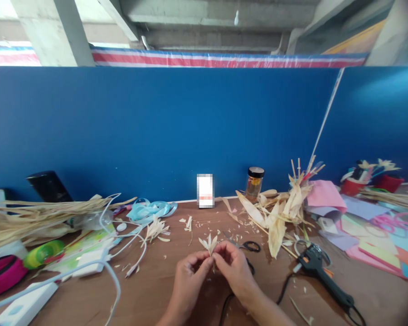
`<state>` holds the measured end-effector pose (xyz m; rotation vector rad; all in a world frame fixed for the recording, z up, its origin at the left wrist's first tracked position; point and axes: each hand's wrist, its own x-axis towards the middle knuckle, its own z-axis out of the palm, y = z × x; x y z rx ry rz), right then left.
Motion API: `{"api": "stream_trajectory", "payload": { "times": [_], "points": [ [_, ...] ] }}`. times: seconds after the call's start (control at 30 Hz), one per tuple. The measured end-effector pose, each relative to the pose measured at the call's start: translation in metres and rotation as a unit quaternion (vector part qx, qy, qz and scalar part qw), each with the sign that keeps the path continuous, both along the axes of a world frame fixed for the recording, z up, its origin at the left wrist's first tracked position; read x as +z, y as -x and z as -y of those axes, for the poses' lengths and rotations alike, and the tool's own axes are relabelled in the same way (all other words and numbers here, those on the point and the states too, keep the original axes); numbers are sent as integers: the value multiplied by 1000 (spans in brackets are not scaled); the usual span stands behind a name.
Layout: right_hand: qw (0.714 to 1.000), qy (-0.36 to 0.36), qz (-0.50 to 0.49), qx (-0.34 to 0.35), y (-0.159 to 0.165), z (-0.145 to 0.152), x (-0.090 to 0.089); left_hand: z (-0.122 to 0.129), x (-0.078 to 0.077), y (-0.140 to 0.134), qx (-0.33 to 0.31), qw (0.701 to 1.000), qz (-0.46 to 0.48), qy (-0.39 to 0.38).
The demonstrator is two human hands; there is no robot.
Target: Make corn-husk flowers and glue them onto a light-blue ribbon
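A small flower of pale dried husk petals [209, 243] is pinched at its base between both my hands, petals pointing up. My left hand [193, 274] grips it from the left with thumb and forefinger. From the other side, my right hand [234, 265] holds the same base, its thumb tip close to the left one. The fingers hide the flower's lower end. Partly behind my right hand lie black-handled scissors [251, 246]. A black glue gun [321, 271] rests to the right, its cord running under my right forearm.
Dried husks [275, 222] and a lidded jar [255, 184] stand at back right, beside coloured paper [326, 194]. Leftward are blue ribbon [151, 210], a husk bunch [156, 228], white cables [115, 276], a power strip [30, 301] and a tape roll [44, 254]. A blue partition [177, 122] closes the back.
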<state>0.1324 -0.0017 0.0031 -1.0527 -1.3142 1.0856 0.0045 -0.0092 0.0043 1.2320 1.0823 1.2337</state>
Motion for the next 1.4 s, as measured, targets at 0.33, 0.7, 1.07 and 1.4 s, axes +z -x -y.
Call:
{"api": "stream_trajectory", "payload": {
  "times": [0.33, 0.7, 1.07, 1.4],
  "points": [
    [999, -17, 38, 4, 0, 3, 2, -2, -4, 2, 49, 999, 1, -19],
    [999, -28, 36, 10, 2, 7, 4, -3, -6, 3, 63, 997, -36, -37],
    [999, -15, 47, 9, 0, 5, 4, -3, -7, 5, 40, 991, -96, -85],
    [999, 14, -25, 22, 2, 1, 1, -2, -5, 6, 33, 986, -118, -115]
  ]
}}
